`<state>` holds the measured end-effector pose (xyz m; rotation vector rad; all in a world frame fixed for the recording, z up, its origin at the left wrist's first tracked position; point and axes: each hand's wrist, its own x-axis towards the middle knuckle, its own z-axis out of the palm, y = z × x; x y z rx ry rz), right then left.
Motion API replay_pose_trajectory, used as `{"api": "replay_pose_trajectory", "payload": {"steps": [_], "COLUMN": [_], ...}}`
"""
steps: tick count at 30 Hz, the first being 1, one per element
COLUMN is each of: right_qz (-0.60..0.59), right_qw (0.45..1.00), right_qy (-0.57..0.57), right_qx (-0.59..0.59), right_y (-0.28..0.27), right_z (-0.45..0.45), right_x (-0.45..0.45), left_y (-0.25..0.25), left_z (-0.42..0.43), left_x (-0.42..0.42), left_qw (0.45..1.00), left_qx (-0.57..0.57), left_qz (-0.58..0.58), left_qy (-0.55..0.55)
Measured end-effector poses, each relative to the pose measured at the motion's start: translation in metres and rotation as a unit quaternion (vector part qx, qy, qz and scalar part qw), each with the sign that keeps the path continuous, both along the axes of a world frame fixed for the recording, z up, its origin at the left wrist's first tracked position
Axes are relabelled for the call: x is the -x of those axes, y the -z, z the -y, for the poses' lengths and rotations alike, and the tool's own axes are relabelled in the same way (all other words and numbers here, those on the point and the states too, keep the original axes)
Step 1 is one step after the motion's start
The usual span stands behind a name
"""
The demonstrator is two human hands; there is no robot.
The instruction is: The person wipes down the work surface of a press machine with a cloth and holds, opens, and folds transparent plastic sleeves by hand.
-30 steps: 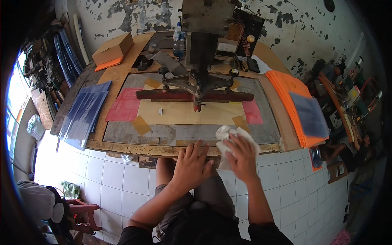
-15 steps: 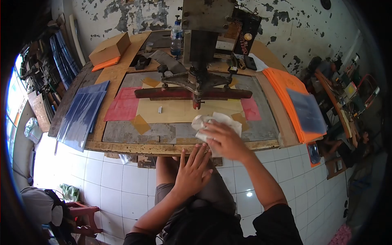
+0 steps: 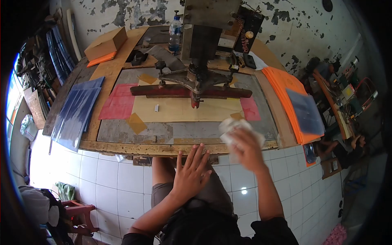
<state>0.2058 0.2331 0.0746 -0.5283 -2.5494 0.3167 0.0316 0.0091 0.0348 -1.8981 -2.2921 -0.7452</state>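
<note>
My right hand is closed over a crumpled white cloth, both smeared by motion at the right front of the grey plate. With fingers spread, my left hand is at the front wooden edge of the table and holds nothing. A pale yellow sheet lies across the plate, with a pink sheet at its left end and another pink piece on the right. On the yellow sheet sits a small whitish piece. Above it hangs a press bar.
Clear bluish plastic sheets lie at the left, near a cardboard box. At the right is an orange stack with a clear plastic sheet on top. A water bottle stands behind. Another person is at the far right.
My right hand has swept the cloth to the right, off the yellow sheet's front edge towards the plate's right front. My left hand stays at the table edge. The view has shifted slightly.
</note>
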Motion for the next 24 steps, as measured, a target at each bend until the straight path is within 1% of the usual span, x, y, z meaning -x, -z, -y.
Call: {"api": "replay_pose_trajectory", "payload": {"steps": [1, 2, 4, 5, 7, 8, 10, 11, 12, 13, 15, 18, 19, 24], "right_qz": [-0.008, 0.009, 0.034, 0.041, 0.052, 0.057, -0.022, 0.005, 0.025, 0.04, 0.018, -0.048, -0.052, -0.016], "right_qw": [0.998, 0.991, 0.974, 0.967, 0.967, 0.975, 0.997, 1.0, 0.998, 0.997, 0.999, 0.988, 0.984, 0.989], "right_qy": [0.065, 0.131, 0.224, 0.25, 0.246, 0.216, 0.063, -0.009, -0.053, -0.06, -0.017, 0.14, 0.158, 0.142], "right_qx": [-0.01, -0.009, -0.024, -0.041, -0.036, -0.015, 0.029, -0.024, -0.021, -0.017, -0.035, -0.048, -0.063, -0.047], "right_y": [0.007, 0.01, 0.014, 0.01, 0.016, 0.009, 0.01, 0.012, 0.003, 0.0, 0.005, 0.027, 0.028, 0.015], "right_z": [-0.029, -0.059, -0.102, -0.112, -0.11, -0.086, -0.023, 0.004, 0.032, 0.047, 0.044, 0.014, 0.005, -0.02], "right_x": [-0.015, -0.032, -0.051, -0.05, -0.049, -0.034, -0.009, -0.004, 0.0, 0.0, -0.01, -0.032, -0.038, -0.026], "left_y": [0.0, -0.001, 0.0, 0.0, -0.001, -0.002, -0.001, 0.0, 0.0, -0.002, -0.004, -0.003, 0.0, -0.001], "left_z": [-0.001, -0.002, -0.003, -0.003, -0.003, -0.003, -0.003, -0.003, -0.002, -0.001, 0.0, 0.004, 0.005, -0.004], "left_x": [0.0, -0.001, -0.001, -0.002, -0.004, -0.004, -0.005, -0.006, -0.008, -0.009, -0.011, -0.017, -0.02, -0.022], "left_qw": [1.0, 1.0, 1.0, 1.0, 1.0, 1.0, 1.0, 0.999, 0.999, 0.999, 0.999, 0.999, 0.999, 0.999], "left_qx": [-0.004, -0.008, -0.01, -0.011, -0.01, -0.01, 0.002, 0.009, 0.01, 0.011, 0.013, 0.018, 0.021, 0.019], "left_qz": [0.006, 0.012, 0.009, 0.007, -0.001, -0.004, -0.02, -0.026, -0.026, -0.028, -0.023, -0.014, -0.018, -0.01], "left_qy": [0.001, 0.002, 0.0, -0.001, -0.005, -0.01, -0.022, -0.027, -0.031, -0.034, -0.033, -0.029, -0.031, -0.039]}}
